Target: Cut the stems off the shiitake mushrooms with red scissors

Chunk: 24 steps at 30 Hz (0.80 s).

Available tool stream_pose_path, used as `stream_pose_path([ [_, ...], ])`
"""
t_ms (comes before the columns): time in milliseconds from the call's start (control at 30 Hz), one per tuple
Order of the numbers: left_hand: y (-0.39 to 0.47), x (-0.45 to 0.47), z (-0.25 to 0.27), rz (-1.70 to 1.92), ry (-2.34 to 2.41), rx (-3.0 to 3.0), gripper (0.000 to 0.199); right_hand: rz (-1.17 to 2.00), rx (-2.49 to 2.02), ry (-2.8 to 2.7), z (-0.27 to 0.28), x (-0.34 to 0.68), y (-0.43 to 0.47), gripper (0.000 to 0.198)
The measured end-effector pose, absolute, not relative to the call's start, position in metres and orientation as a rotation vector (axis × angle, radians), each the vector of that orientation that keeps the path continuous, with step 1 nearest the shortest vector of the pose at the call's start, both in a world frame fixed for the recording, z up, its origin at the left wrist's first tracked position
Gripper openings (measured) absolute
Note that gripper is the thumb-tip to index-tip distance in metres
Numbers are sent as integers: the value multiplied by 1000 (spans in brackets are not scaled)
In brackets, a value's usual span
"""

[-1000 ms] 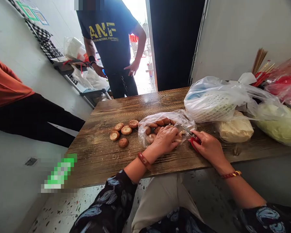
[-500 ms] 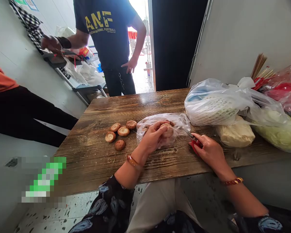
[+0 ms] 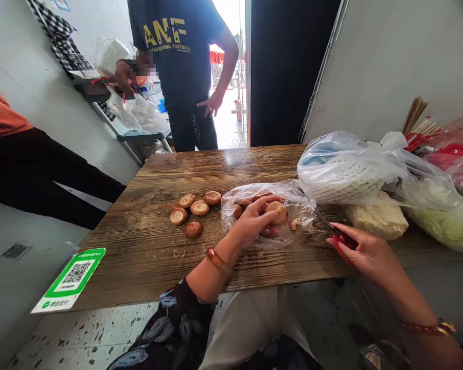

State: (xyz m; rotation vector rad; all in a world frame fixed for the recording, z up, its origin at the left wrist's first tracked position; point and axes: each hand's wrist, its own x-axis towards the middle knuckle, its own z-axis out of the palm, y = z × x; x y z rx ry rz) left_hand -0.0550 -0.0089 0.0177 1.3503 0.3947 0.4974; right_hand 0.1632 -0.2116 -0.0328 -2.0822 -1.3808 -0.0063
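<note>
My left hand [image 3: 256, 221] is closed around a mushroom [image 3: 278, 213], its pale underside turned up, above a clear plastic bag [image 3: 231, 198]. More brown mushrooms [image 3: 237, 210] show inside the bag, partly covered by my fingers. A small cut piece of mushroom stem [image 3: 295, 223] lies at the bag's right side. Red-handled scissors [image 3: 341, 245] are gripped in my right hand [image 3: 370, 252], their blades pointing up and left towards the bag's edge. Left of the bag, several mushroom caps [image 3: 199, 207] lie on the wooden table [image 3: 146, 257], most with the underside up.
Bagged vegetables [image 3: 343, 169], a pale wrapped block [image 3: 378, 218] and a bag of greens [image 3: 434, 210] crowd the right side. Bundled skewers [image 3: 414, 115] stand behind them. A QR-code card [image 3: 71, 277] is at the left corner. A person [image 3: 181, 77] stands across the table; another is at left.
My right hand has moved right with the scissors, away from the mushroom. My left hand has turned the mushroom into clearer view. The person opposite has shifted an arm towards the shelf bags.
</note>
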Motion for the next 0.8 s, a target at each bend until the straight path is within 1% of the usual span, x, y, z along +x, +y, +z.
stream_pose_path([
  [67,-7,-55,18,562,403,1268,51,59,-2039,-1355,-25,165,-219,51],
  [167,-7,-53,19,564,354,1166,54,148,-1921,-1232,-12,155,-222,53],
  [267,-9,-52,19,536,324,1095,58,168,-1853,-1290,-1,132,-214,50],
  [400,-7,-52,17,514,294,1114,55,92,-1872,-1499,9,108,-197,44],
  [667,-6,-51,16,557,230,1205,53,-231,-2039,-1661,13,102,-188,39],
  [733,-7,-51,16,566,209,1223,56,-230,-2044,-1673,16,101,-188,38],
  [800,-8,-51,16,565,200,1235,63,-191,-2046,-1680,19,100,-188,38],
])
